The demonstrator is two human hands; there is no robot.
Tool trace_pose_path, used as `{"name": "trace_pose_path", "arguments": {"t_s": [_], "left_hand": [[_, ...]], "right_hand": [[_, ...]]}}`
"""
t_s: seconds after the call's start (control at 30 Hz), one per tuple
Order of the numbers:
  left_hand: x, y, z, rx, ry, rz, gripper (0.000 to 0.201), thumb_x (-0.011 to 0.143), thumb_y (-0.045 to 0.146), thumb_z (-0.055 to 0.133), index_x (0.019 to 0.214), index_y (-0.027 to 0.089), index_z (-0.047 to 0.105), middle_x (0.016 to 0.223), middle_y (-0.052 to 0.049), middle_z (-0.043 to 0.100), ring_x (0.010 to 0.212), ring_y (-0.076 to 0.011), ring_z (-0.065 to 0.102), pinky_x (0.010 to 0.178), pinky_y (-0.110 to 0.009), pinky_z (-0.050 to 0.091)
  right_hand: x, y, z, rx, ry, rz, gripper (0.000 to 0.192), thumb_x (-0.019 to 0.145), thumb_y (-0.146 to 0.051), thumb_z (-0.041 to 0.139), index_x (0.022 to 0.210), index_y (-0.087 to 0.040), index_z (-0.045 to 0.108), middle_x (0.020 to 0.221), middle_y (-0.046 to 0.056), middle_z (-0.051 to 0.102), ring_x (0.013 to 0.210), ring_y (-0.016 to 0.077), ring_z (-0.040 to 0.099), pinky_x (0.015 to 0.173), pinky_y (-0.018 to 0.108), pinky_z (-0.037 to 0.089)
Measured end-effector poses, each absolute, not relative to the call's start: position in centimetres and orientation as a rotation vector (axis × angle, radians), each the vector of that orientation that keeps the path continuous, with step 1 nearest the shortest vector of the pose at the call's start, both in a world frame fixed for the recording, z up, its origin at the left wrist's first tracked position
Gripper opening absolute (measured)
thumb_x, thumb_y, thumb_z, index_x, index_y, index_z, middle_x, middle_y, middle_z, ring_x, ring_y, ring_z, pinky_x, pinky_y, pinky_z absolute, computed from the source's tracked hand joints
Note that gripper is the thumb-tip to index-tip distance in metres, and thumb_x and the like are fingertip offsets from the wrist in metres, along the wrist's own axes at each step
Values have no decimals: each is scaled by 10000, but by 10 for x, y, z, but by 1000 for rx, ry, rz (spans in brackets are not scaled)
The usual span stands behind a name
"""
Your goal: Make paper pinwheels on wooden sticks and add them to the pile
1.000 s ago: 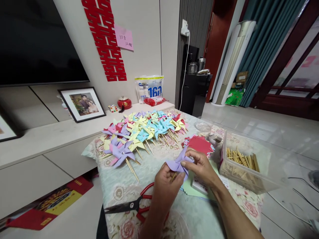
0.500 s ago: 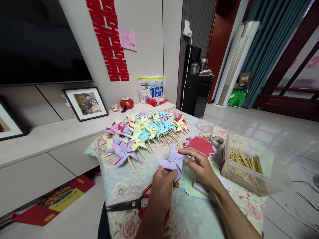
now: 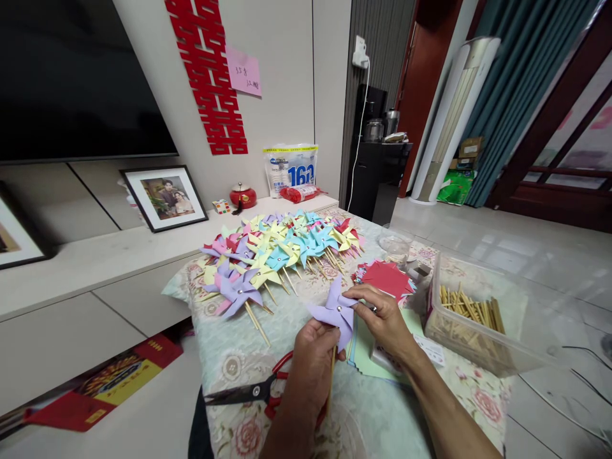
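Item in my view: lilac paper pinwheel on wooden stick [image 3: 336,312], held above the desk [image 3: 382,408]. My left hand [image 3: 313,363] fingers grip the stick; my right hand [image 3: 387,319] fingers pinch a blade's edge. Red-handled scissors [image 3: 258,392] lie beside the left wrist.

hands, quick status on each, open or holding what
Left hand: closed on the stick of the purple pinwheel.
Right hand: fingertips pinching the pinwheel's right edge.
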State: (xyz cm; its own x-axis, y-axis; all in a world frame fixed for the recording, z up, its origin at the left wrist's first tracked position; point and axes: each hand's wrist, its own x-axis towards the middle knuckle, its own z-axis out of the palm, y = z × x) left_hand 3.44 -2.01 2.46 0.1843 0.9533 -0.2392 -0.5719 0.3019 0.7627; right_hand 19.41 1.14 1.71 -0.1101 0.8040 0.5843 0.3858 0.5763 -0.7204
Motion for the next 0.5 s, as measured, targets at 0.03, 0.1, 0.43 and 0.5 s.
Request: {"name": "trace_pose_path", "arguments": {"t_s": [0.03, 0.1, 0.43, 0.5], "left_hand": [[34, -20, 25, 591, 791, 1168, 263, 568, 193, 770, 801, 134, 664, 718, -9, 659, 560, -99, 496, 466, -221, 397], [35, -20, 26, 599, 786, 1172, 256, 567, 192, 769, 795, 131, 670, 716, -11, 661, 554, -97, 495, 462, -218, 403], [39, -17, 11, 740, 1021, 1263, 295, 644, 227, 727, 926, 146, 698, 773, -28, 694, 688, -148, 616, 534, -209, 492], [40, -18, 8, 842, 1063, 1260, 265, 682, 245, 704, 932, 159, 697, 746, -21, 685, 681, -161, 624, 552, -232, 516]], "right_hand": [[194, 12, 17, -994, -1723, 481, 260, 905, -120, 585, 1042, -269, 747, 1020, 54, 726, 996, 200, 671, 883, 337, 514], [194, 12, 15, -996, -1734, 483, 266, 900, -105, 572, 1022, -263, 748, 1013, 56, 722, 998, 202, 668, 889, 344, 511], [193, 6, 25, -1001, -1650, 539, 346, 883, -145, 577, 1183, -283, 681, 1294, 75, 636, 1251, 233, 558, 1058, 425, 413], [190, 3, 27, -1003, -1604, 610, 253, 886, -211, 620, 1116, -276, 701, 1310, 80, 622, 1259, 245, 550, 1059, 430, 407]]}}
